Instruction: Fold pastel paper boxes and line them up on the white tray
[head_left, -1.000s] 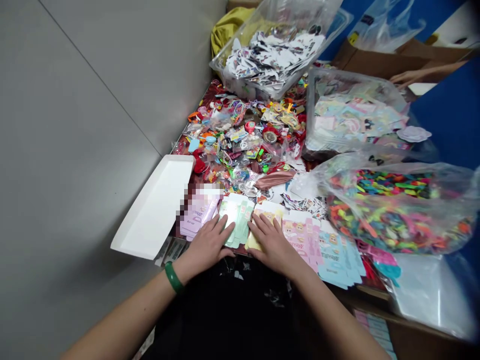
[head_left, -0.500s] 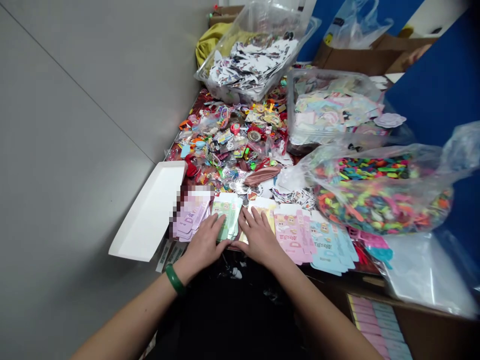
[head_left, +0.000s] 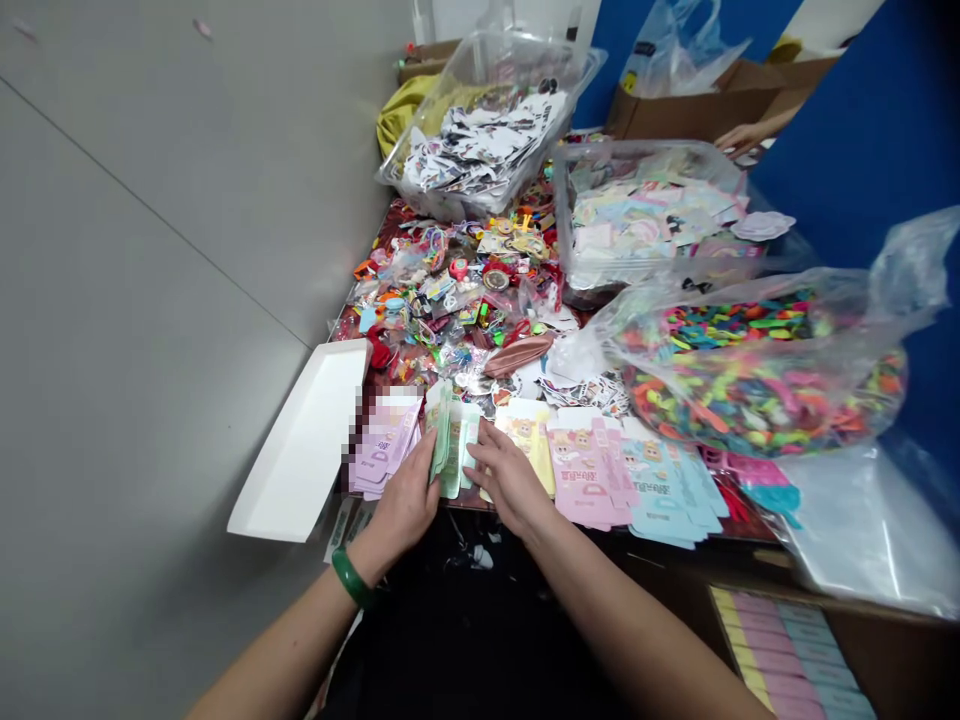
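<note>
A clear tub (head_left: 465,203) at the back holds a heap of white-edged cutouts (head_left: 480,140), and a second clear tub (head_left: 565,215) to its right holds pastel cards (head_left: 637,220). In front of that, a clear plastic bag (head_left: 911,265) is filled with small, brightly coloured pieces (head_left: 742,325). A cardboard box (head_left: 675,115) stands behind, with a translucent bag (head_left: 664,60) rising from it; another person's hand (head_left: 739,138) is just beside it. Low on the right, a brown carton (head_left: 889,645) contains rows of yellow, pink and blue packs (head_left: 787,645). A shallow white tray (head_left: 300,440) sits at the left edge of the counter (head_left: 360,258), and loose trinkets (head_left: 450,290) cover the middle.

Along the front edge, purple sleeves (head_left: 384,445), green sleeves (head_left: 441,440), yellow sleeves (head_left: 536,435), pink sleeves (head_left: 585,480) and blue sleeves (head_left: 660,490) form a row. The person's left hand (head_left: 405,505) has its fingers clamped on part of the green sleeves, tilted up from the others. The right hand (head_left: 506,480) has its fingers slightly spread and bent, at the right side of the green sleeves and overlapping the yellow ones; whether they touch the green is unclear.
</note>
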